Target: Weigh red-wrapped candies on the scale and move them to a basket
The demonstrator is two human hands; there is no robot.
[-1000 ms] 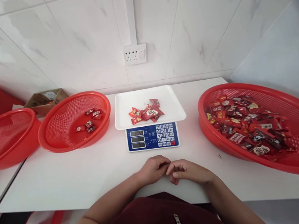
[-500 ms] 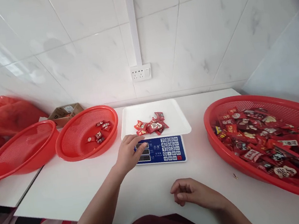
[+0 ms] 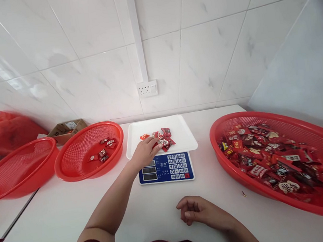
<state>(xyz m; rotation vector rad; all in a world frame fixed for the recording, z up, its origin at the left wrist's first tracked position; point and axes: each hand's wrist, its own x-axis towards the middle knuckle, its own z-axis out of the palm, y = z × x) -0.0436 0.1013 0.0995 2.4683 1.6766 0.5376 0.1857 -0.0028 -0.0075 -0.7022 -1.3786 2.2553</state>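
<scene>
My left hand (image 3: 145, 153) reaches over the front edge of the scale's white tray (image 3: 184, 134). Its fingers are stretched out and touch a small pile of red wrapped candies (image 3: 166, 140); they partly cover the pile. The scale's blue keypad panel (image 3: 165, 169) lies in front of the tray, and my left wrist hides part of its displays. Loosely curled, my right hand (image 3: 202, 211) hovers at the table's front, nearest the scale, with nothing visible in its fingers.
A large red basket (image 3: 224, 160) full of wrapped candies stands at the right. Left of the scale is a red basket (image 3: 72, 153) with several candies, then another red basket (image 3: 15, 173). Behind them are a cardboard box (image 3: 66, 130) and red plastic bags (image 3: 6, 130).
My left hand has moved forward from above the scale's displays onto the candies in the tray. My right hand keeps about the same pose. The view has shifted slightly.
</scene>
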